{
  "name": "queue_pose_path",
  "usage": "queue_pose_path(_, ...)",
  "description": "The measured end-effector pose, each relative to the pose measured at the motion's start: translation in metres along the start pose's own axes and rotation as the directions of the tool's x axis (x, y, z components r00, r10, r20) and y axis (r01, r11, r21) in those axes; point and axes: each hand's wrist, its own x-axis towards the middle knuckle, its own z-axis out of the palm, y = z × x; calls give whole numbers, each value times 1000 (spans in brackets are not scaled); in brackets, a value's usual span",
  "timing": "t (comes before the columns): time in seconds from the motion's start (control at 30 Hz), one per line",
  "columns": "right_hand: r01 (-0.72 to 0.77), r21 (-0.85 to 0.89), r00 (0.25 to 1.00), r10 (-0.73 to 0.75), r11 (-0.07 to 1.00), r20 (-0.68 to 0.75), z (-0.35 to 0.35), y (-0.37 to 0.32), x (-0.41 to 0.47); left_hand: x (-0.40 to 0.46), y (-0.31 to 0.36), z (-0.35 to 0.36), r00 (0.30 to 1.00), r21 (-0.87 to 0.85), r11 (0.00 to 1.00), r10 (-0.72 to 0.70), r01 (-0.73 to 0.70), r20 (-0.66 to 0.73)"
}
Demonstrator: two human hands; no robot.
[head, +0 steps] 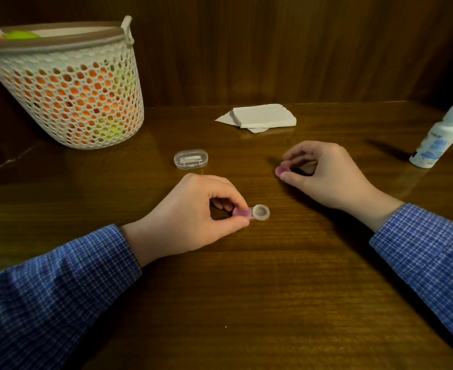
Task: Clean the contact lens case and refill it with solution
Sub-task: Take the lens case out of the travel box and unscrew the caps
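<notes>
While pinched by the left hand point(193, 209), lens case point(254, 212) lengthwise left-right, open well rightward; right hand point(324, 172) pinching cap point(282, 170).

I counted one case point(257, 212), two pink caps point(241, 212) point(282, 170), one bottle point(437, 137), one basket point(67, 84), one clear box point(191, 159), one tissue stack point(262, 116).

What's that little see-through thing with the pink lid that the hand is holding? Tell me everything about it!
It is the contact lens case, small and made of clear plastic, lying flat on the wooden table. It has two round cups joined by a short bridge. The right cup is open, with no lid on it. The left cup still wears a pink lid, pinched by the left hand. The other pink lid is off, held in the right hand, away from the case.
</notes>
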Motion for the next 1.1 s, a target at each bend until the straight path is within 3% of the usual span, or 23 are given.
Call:
queue_pose_path(0.2,24,-65,999,-27,998,-42,-1,-3,-1,0,0,0,1000,3,1000,6,-6,-12)
queue_pose_path(0.3,152,9,983,-150,988,-103,-5,-13,-9,0,1,0,1000,19,1000,10,-9,-14)
queue_pose_path(0.43,315,138,925,-336,939,178,-7,-27,-23,-1,1,-2,1000,46,999,12,-10,-24)
queue_pose_path(0.5,320,144,885,-350,936,306,-5,-29,-26,-1,1,-2,999,52,998,19,-17,-30)
queue_pose_path(0.6,331,115,860,-350,936,372,-1,-27,-26,-2,2,-2,999,36,999,24,-22,-41)
queue_pose_path(1.1,314,82,897,-324,946,300,6,-24,-27,-4,0,-3,999,29,999,15,-13,-45)
